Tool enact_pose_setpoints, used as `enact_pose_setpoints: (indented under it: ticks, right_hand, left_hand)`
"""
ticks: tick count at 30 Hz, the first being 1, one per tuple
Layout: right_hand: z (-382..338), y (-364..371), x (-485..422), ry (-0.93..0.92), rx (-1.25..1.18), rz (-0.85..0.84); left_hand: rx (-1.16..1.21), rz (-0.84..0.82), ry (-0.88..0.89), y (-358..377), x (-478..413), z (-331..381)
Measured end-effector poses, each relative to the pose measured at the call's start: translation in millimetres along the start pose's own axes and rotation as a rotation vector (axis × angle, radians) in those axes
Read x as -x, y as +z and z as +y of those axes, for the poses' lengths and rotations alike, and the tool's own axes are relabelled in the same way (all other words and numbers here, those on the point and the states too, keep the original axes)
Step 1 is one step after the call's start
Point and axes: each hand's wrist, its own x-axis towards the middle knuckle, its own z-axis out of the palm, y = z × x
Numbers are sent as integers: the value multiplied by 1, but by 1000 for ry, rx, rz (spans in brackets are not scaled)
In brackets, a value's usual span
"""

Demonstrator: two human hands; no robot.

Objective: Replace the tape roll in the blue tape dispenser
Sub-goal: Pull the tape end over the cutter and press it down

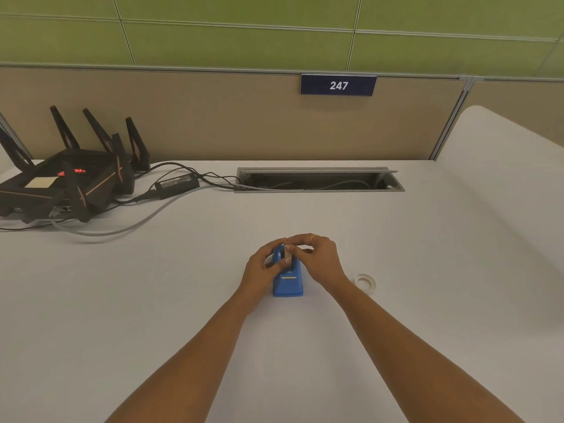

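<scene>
The blue tape dispenser (288,285) stands on the white desk, its cutter end toward me. My left hand (265,267) grips its left side near the back. My right hand (317,257) reaches over from the right, fingertips pinching a pale tape roll (287,254) that sits upright in the dispenser's slot. Most of that roll is hidden by my fingers. A second clear tape roll (365,281) lies flat on the desk just right of my right wrist.
A black router with antennas (65,181) and its power brick (177,185) with cables sit at the back left. An open cable tray (319,179) is sunk into the desk (183,300) behind the dispenser. A partition with a "247" sign (338,85) bounds the back.
</scene>
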Motion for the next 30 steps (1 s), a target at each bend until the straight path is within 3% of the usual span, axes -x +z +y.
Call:
enact_pose_setpoints:
  ticks: [8, 30]
  right_hand:
    - [2, -2, 3, -13, -57, -25]
    - [1, 1, 12, -319, 477, 21]
  left_hand:
    - [-22, -6, 17, -1, -2, -3]
    - [-15, -7, 28, -1, -4, -7]
